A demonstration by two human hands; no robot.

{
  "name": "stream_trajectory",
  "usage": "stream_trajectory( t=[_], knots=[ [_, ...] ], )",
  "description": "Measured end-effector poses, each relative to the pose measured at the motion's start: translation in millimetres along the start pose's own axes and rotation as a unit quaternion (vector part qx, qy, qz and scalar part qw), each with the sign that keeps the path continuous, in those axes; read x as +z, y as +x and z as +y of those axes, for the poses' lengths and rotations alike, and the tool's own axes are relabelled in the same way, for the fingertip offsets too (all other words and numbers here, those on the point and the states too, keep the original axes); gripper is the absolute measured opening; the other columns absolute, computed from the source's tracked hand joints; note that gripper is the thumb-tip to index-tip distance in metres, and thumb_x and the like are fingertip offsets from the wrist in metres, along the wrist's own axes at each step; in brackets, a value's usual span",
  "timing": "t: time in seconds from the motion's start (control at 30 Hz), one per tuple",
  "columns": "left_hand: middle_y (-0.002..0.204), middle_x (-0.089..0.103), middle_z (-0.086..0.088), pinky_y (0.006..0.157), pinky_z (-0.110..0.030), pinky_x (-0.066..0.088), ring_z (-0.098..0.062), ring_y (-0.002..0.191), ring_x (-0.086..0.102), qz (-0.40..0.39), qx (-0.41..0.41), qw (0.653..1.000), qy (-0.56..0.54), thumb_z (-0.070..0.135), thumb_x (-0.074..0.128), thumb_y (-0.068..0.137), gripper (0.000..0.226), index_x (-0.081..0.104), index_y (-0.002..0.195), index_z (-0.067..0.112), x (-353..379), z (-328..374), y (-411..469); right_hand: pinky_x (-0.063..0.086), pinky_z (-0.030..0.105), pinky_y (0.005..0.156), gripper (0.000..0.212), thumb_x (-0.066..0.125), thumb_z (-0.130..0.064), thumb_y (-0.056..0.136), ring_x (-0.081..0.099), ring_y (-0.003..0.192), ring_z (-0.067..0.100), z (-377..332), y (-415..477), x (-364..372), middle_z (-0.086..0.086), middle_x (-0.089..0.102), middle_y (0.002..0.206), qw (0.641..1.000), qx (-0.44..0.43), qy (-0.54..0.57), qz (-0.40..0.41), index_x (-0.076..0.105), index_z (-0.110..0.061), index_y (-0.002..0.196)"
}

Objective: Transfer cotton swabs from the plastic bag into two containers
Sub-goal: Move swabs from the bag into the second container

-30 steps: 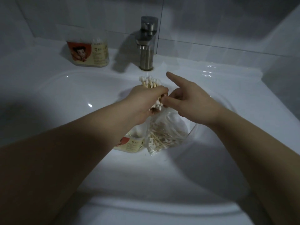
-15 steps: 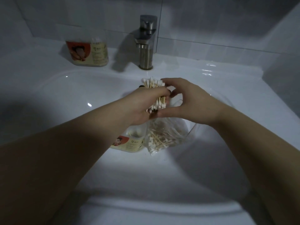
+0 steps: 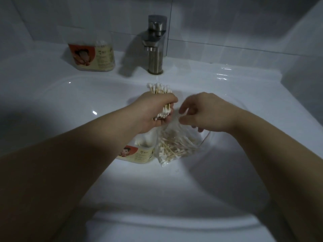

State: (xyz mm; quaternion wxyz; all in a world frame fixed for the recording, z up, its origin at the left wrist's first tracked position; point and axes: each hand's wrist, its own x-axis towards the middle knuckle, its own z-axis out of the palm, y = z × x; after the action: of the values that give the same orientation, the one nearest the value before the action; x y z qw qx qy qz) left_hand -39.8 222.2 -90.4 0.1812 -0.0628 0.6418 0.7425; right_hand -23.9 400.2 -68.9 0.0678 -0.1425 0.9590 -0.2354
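Observation:
My left hand [image 3: 155,110] grips a thick bundle of cotton swabs [image 3: 159,88] upright over the basin, their white tips sticking out above and below my fist. My right hand [image 3: 206,113] hovers just right of the bundle with its fingers loosely curled and slightly blurred. It is directly above the clear plastic bag [image 3: 176,148], which lies in the basin with several loose swabs inside. An open labelled container [image 3: 138,153] sits in the basin left of the bag, partly hidden by my left forearm. A second labelled container [image 3: 92,56] stands on the back left ledge.
A metal faucet [image 3: 155,44] rises at the back centre, just beyond the bundle. The white sink [image 3: 262,105] has a wide rim on all sides, and tiled walls close in behind and to the right.
My right hand, which was touching the bundle half a second ago, has pulled away to the right and lowered toward the bag. My left hand still holds the bundle in about the same place.

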Motion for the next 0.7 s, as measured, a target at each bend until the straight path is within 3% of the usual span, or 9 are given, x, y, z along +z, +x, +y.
stream_trajectory(
  t=[0.03,0.1,0.2,0.27,0.37,0.6,0.7],
  knots=[
    [0.057,0.061,0.002,0.051,-0.022,0.051,-0.008,0.048,0.06,0.003,0.004,1.0,0.002,0.012,0.071,0.091,0.01,0.063,0.085,0.015,0,0,1,0.06,0.028,0.056,0.005,0.069,-0.022,0.085,0.07,0.053,0.012,2,0,2,-0.006,0.072,0.067,0.999,0.018,-0.018,-0.027,0.072,-0.023,0.09],
    [0.058,0.062,0.003,0.052,-0.021,0.052,-0.007,0.049,0.06,-0.001,0.01,1.0,0.017,0.013,0.071,0.092,0.011,0.063,0.084,0.016,0,-2,1,0.057,0.026,0.053,0.022,0.059,-0.011,0.083,0.069,0.052,0.013,6,1,9,-0.006,0.07,0.061,0.994,0.043,-0.058,-0.086,0.071,-0.026,0.073],
    [0.06,0.062,0.003,0.052,-0.022,0.052,-0.008,0.052,0.061,-0.01,0.013,0.999,0.031,0.014,0.071,0.092,0.012,0.064,0.083,0.018,1,-4,2,0.044,0.018,0.051,0.037,0.053,-0.007,0.079,0.06,0.053,0.007,8,5,20,-0.012,0.058,0.058,0.982,0.031,-0.138,-0.122,0.052,-0.036,0.056],
    [0.061,0.063,0.003,0.053,-0.023,0.052,-0.008,0.053,0.061,-0.015,0.015,0.999,0.036,0.015,0.072,0.091,0.012,0.064,0.082,0.018,1,-4,2,0.036,0.021,0.054,0.038,0.054,-0.013,0.083,0.05,0.06,0.004,5,9,28,-0.013,0.052,0.062,0.974,0.004,-0.185,-0.133,0.046,-0.038,0.056],
    [0.063,0.064,0.003,0.055,-0.023,0.053,-0.008,0.055,0.063,-0.023,0.018,0.998,0.049,0.017,0.073,0.091,0.011,0.066,0.082,0.018,-1,-5,3,0.036,0.026,0.062,0.032,0.05,-0.017,0.087,0.047,0.062,0.007,3,11,39,-0.01,0.052,0.067,0.967,-0.028,-0.209,-0.146,0.047,-0.034,0.06],
    [0.066,0.067,0.002,0.059,-0.024,0.055,-0.009,0.059,0.066,-0.029,0.016,0.997,0.073,0.019,0.075,0.089,0.01,0.066,0.09,0.015,1,-8,3,0.033,0.024,0.052,0.026,0.049,-0.011,0.087,0.05,0.061,0.016,1,10,46,-0.002,0.056,0.067,0.96,-0.033,-0.239,-0.143,0.054,-0.024,0.065],
    [0.066,0.068,0.001,0.058,-0.024,0.055,-0.009,0.059,0.067,-0.03,0.014,0.997,0.076,0.019,0.076,0.089,0.013,0.066,0.096,0.013,2,-8,3,0.024,0.02,0.052,0.029,0.047,-0.009,0.089,0.048,0.064,0.02,0,10,46,-0.003,0.05,0.065,0.949,-0.047,-0.274,-0.146,0.047,-0.021,0.062]
  ],
)
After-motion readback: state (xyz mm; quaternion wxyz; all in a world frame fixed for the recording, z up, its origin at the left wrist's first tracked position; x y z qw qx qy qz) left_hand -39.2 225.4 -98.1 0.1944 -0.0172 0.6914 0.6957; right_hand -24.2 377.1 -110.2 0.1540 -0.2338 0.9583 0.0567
